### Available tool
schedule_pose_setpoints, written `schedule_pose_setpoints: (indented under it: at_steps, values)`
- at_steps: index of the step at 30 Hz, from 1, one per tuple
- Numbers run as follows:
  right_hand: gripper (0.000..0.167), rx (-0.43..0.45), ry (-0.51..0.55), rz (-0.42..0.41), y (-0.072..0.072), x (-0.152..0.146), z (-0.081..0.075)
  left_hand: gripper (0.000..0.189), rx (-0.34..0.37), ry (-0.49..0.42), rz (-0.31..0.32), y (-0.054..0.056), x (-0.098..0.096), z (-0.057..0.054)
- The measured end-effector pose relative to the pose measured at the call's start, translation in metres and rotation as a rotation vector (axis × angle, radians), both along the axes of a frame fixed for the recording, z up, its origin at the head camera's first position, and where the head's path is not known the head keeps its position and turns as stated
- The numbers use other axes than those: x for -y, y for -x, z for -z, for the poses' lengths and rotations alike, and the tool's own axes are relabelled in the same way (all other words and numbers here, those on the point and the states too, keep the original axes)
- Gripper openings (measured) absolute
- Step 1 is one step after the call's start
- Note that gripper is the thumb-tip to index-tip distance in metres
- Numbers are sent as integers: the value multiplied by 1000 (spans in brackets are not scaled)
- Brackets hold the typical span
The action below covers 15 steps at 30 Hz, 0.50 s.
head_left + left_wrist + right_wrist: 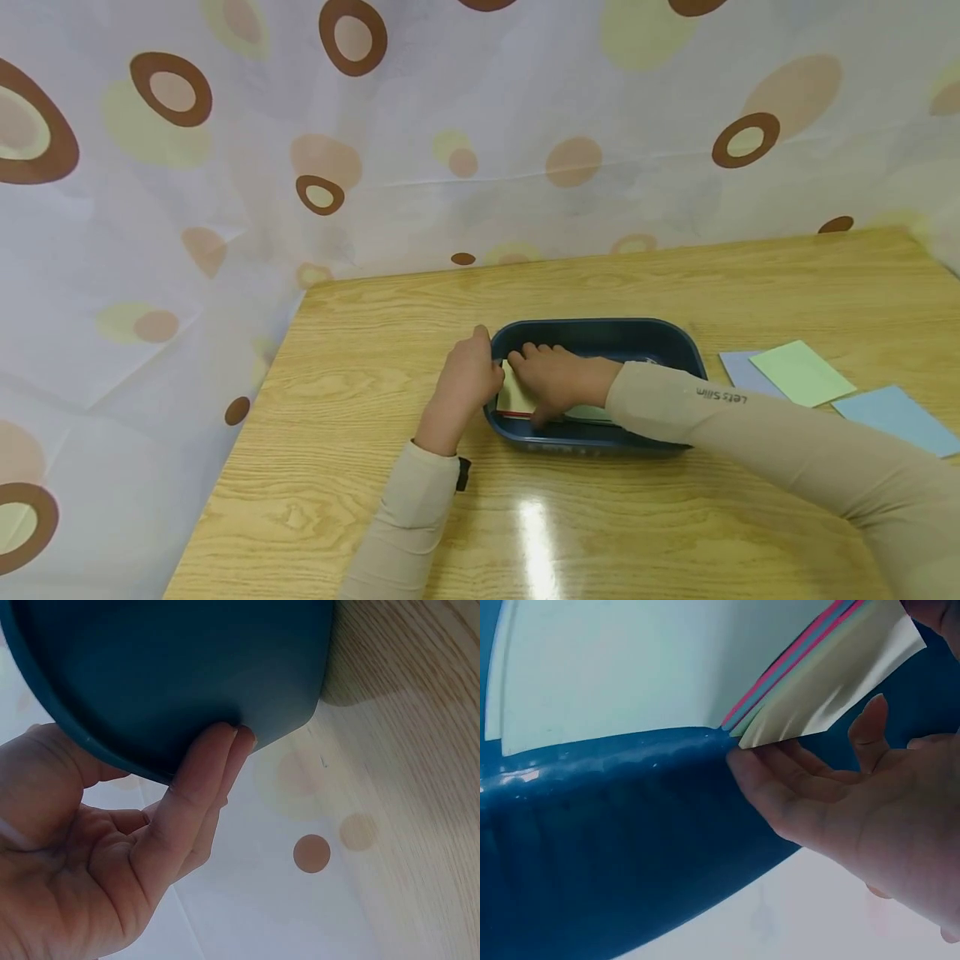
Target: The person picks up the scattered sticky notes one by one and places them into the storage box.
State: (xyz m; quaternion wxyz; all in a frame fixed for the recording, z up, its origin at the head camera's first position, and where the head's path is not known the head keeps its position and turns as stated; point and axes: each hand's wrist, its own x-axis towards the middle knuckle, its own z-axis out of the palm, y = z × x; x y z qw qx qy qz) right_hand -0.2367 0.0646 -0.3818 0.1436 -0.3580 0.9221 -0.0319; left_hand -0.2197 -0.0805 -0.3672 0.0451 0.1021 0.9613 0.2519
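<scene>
In the head view, my left hand (467, 375) grips the left end of a dark blue plastic bin (592, 446). The left wrist view shows the fingers (196, 780) against the bin's outer wall and the thumb over its rim. My right hand (566, 379) reaches into the bin, palm down, over a stack of coloured paper sheets (514, 398). From the right wrist, its nearly straight fingers (780, 769) touch the edge of a cream sheet (832, 682); pink, blue and green edges show beside it. A larger pale sheet (622, 667) lies next to these.
To the right of the bin lie a lavender sheet (742, 371), a light green sheet (802, 372) and a light blue sheet (900, 419). The wooden table (360, 367) meets a patterned curtain (525, 108) at its back and left.
</scene>
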Motion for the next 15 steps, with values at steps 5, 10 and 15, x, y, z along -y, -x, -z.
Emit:
schedule_pose_setpoints:
  at_steps: [5,10,15]
  values:
    - [65,-23,41,-12,-1,1,1,24,1,5,2,0,-1,0]
    - [65,-34,45,-15,-1,1,3,25,3,-1,-2,-1,-1,0]
    - [68,-32,16,0,-1,3,2,24,7,-5,-6,0,0,0]
